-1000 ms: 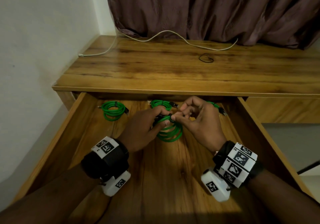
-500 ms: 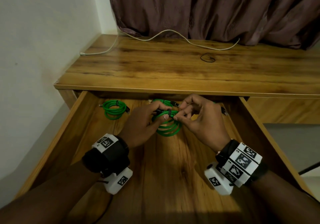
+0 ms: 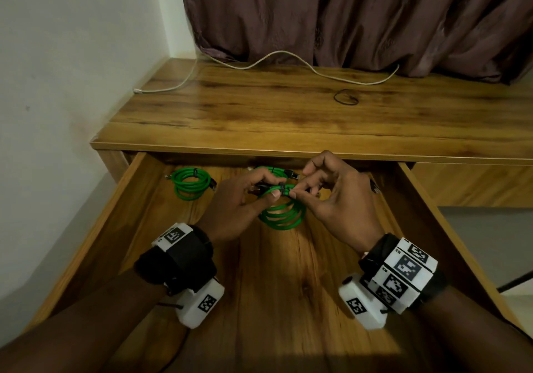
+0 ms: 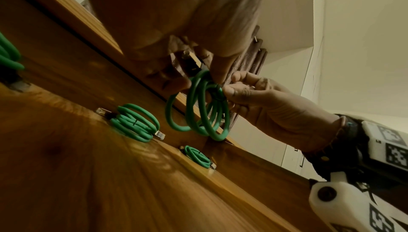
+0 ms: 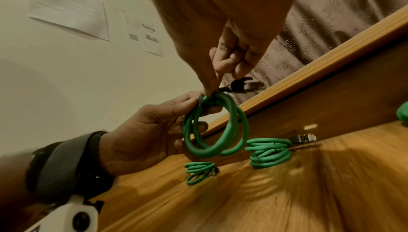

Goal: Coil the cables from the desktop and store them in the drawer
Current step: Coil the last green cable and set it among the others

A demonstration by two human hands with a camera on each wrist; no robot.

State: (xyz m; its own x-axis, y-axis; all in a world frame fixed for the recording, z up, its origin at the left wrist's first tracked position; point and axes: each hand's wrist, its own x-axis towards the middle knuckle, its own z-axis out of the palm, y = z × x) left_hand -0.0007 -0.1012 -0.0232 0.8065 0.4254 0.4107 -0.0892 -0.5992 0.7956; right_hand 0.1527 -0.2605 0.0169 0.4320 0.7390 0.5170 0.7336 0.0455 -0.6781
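- Head view puts both your hands over the open drawer (image 3: 86,237), sharing one coiled green cable (image 3: 284,214) held in the air above the drawer floor.
- Your left hand (image 3: 239,202) grips the top of the coil — thumb on the near side, fingers curled over the far side, and a black plug end sticks out by its fingertips.
- Your right hand (image 3: 337,199) pinches thumb and forefinger at the small dark tie (image 3: 282,189) round the coil's top; its other fingers are bent and lifted, touching nothing.
- Left wrist view shows the loops hanging free below that pinch, clear of the wood, with your right thumb tip against the strands.
- Right wrist view has your left fingers (image 5: 194,125) wrapped behind the coil, one fingertip showing through the ring.
- Three more tied green coils lie at the back of the drawer: one at the left (image 3: 191,182), one partly hidden behind your left hand (image 3: 271,170), one on the right seen from the left wrist (image 4: 198,157).
- On the desktop (image 3: 288,119) a white cable (image 3: 288,64) trails along the curtain (image 3: 346,12) — near it lies a thin black loop (image 3: 346,97).
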